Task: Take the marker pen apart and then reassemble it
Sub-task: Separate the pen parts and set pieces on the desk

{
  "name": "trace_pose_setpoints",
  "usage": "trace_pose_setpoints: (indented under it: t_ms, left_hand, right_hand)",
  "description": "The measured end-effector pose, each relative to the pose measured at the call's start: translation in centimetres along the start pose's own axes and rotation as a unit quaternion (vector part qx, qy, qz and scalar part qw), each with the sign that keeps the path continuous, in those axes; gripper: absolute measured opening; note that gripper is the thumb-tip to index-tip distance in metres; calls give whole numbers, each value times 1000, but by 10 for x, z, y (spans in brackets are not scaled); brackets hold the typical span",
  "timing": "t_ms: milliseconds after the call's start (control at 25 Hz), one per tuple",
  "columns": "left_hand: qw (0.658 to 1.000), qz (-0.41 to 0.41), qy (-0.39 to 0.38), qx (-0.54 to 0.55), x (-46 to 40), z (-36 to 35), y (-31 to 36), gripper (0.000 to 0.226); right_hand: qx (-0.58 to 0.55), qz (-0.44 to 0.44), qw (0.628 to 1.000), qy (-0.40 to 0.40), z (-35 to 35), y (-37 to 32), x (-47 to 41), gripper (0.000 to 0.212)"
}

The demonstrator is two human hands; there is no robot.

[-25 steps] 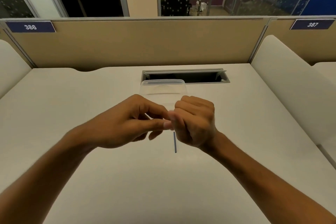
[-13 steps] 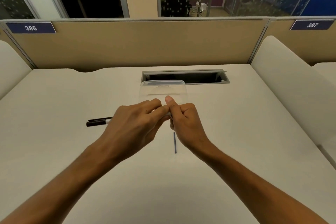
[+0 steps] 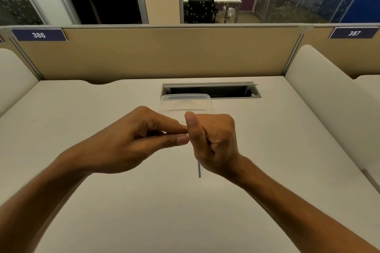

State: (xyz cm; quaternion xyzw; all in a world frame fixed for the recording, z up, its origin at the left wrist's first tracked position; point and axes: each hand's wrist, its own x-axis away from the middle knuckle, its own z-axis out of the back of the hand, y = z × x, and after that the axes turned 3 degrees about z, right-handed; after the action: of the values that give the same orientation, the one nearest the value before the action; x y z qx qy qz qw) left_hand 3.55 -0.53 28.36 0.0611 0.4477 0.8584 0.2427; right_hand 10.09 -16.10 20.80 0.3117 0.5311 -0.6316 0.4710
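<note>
Hands meeting above the surface (image 3: 102, 119): left hand (image 3: 131, 141) pinching something tiny at its fingertips, right hand (image 3: 213, 141) now curling into a fist, thumb up, around a hidden piece. Marker pen, lying at left half a second ago, now hiding behind the left arm. Probably working two small parts together or apart. Thin ink rod (image 3: 199, 170) lying under the right wrist. Clear plastic container (image 3: 185, 101) beyond, seemingly holding nothing.
</note>
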Motion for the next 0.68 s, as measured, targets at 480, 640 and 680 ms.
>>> trace_pose_setpoints:
  t_ms: [480, 640, 680]
  left_hand:
    - [912, -34, 97, -397, -4, -21, -2, 23]
    - [963, -19, 97, -249, -7, -21, 4, 21]
    - [975, -27, 85, -205, -8, -18, 6, 19]
  right_hand:
    - [-58, -308, 949, 26, -8, -4, 9, 54]
    - [-68, -247, 965, 57, -5, -9, 3, 54]
    - [-67, -213, 973, 62, -3, -10, 2, 53]
